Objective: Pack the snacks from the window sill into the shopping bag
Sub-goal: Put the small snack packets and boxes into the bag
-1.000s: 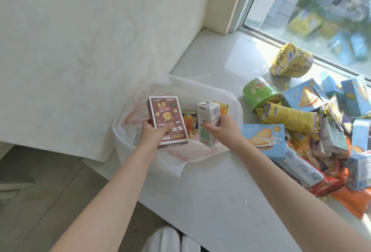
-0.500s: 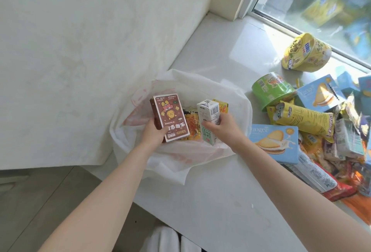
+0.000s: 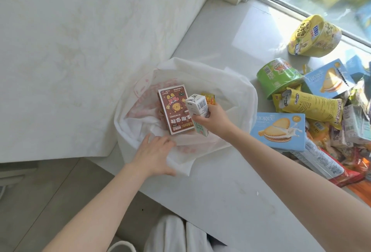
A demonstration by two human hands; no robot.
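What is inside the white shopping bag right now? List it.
Inside the white fabric shopping bag: a brown rectangular snack box lying flat, a small white drink carton held by the right hand, and a yellow-orange packet partly hidden behind the carton. Anything beneath them is covered.

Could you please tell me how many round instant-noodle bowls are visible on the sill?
2: a yellow bowl tipped over near the window, and a green bowl on its side at the pile's left edge. Others may be buried.

Probably a home: wide window sill (image 3: pixel 230 181), papered wall (image 3: pixel 80 30), tiled floor (image 3: pixel 40 201).
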